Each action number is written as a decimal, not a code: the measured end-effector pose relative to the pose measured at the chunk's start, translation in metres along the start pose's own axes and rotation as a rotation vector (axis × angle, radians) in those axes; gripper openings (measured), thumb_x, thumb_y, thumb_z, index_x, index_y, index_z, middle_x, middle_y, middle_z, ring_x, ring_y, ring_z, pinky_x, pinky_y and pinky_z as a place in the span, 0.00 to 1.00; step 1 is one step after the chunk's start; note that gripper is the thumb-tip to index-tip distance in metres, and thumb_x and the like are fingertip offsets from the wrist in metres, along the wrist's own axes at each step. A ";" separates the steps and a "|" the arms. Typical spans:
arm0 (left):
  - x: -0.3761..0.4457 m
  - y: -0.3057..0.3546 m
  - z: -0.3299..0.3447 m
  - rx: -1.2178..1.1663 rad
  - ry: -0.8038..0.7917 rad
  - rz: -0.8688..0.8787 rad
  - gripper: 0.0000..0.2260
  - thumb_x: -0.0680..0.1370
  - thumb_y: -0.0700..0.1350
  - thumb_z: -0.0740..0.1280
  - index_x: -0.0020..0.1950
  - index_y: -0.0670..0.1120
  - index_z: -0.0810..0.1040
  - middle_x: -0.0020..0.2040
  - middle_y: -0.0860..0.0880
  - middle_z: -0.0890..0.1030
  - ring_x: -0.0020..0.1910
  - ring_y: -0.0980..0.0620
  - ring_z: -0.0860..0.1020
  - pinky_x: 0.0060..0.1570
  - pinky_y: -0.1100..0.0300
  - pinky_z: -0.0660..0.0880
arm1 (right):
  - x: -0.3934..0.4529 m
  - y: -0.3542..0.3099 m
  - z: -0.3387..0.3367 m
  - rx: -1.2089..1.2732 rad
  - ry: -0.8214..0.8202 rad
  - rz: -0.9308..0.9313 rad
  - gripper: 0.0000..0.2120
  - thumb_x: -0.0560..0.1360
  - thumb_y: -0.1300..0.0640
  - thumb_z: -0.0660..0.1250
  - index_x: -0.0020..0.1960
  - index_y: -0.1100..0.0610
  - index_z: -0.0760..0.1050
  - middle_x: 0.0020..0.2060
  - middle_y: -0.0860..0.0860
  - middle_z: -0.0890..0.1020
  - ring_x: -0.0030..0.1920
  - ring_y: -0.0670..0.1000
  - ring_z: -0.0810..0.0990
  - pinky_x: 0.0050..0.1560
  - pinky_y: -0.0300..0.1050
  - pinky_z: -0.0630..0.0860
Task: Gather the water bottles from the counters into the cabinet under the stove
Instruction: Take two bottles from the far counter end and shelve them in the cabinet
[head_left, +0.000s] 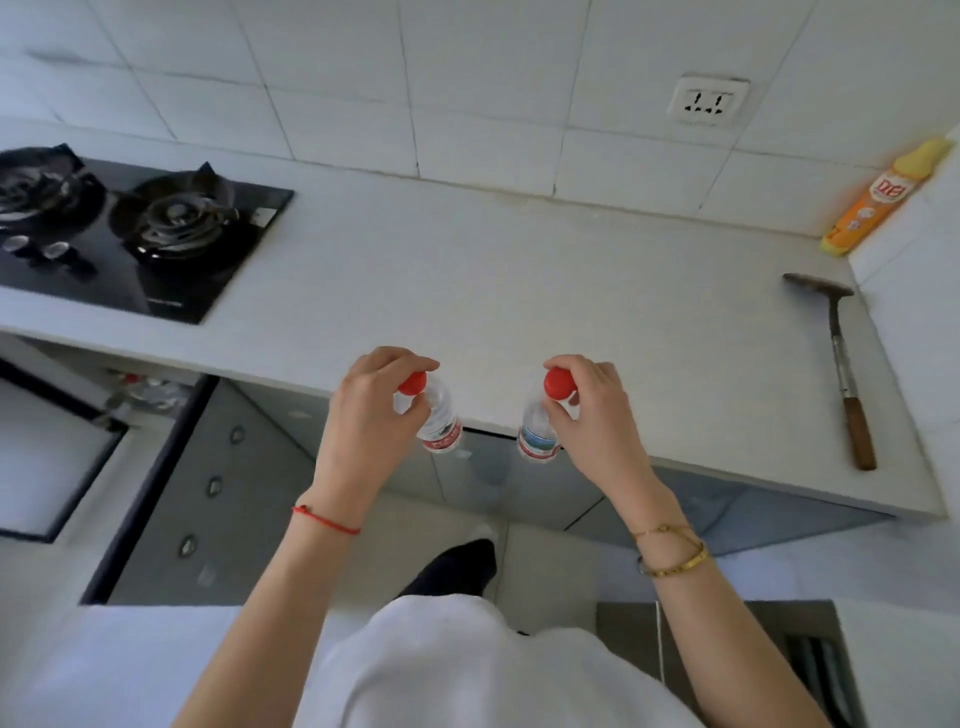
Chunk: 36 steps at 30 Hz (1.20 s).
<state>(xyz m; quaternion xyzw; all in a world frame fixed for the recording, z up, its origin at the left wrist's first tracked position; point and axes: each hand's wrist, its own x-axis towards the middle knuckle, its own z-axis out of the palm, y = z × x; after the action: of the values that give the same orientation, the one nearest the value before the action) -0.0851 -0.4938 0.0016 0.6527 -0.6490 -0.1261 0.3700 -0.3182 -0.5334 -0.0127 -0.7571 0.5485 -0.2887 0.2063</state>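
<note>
The left hand (363, 410) grips one water bottle (440, 423) near its red cap; the right hand (587, 410) grips a second bottle (537, 439) the same way. Both bottles hang just past the front edge of the counter (519, 291). The stove (130, 234) sits at ten o'clock, a spatula (847, 384) at three, an orange bottle (878, 200) at two. Below the stove, at nine o'clock, blurred shapes in the open cabinet (150, 395) may be bottles.
</note>
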 end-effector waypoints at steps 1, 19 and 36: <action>-0.017 0.000 -0.008 0.011 0.016 -0.035 0.14 0.71 0.35 0.70 0.54 0.48 0.84 0.52 0.53 0.80 0.50 0.52 0.79 0.52 0.52 0.79 | -0.008 -0.007 0.004 0.012 -0.024 -0.019 0.17 0.74 0.63 0.69 0.62 0.56 0.73 0.45 0.32 0.65 0.49 0.50 0.72 0.53 0.40 0.69; -0.287 -0.071 -0.185 0.218 0.409 -0.523 0.14 0.71 0.35 0.73 0.54 0.47 0.84 0.52 0.49 0.82 0.47 0.49 0.80 0.50 0.50 0.80 | -0.131 -0.212 0.153 0.177 -0.587 -0.421 0.17 0.73 0.62 0.70 0.61 0.55 0.74 0.49 0.43 0.71 0.55 0.43 0.69 0.57 0.34 0.67; -0.403 -0.240 -0.397 0.382 0.481 -0.647 0.16 0.68 0.34 0.73 0.53 0.48 0.84 0.50 0.51 0.82 0.48 0.50 0.80 0.50 0.53 0.80 | -0.191 -0.453 0.362 0.256 -0.689 -0.574 0.17 0.74 0.60 0.71 0.60 0.53 0.73 0.50 0.46 0.71 0.51 0.45 0.72 0.47 0.23 0.67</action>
<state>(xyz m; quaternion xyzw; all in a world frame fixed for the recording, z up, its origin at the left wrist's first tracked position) 0.3015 -0.0156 -0.0052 0.8895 -0.3185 0.0421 0.3249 0.2004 -0.2120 -0.0388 -0.8985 0.1765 -0.1313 0.3799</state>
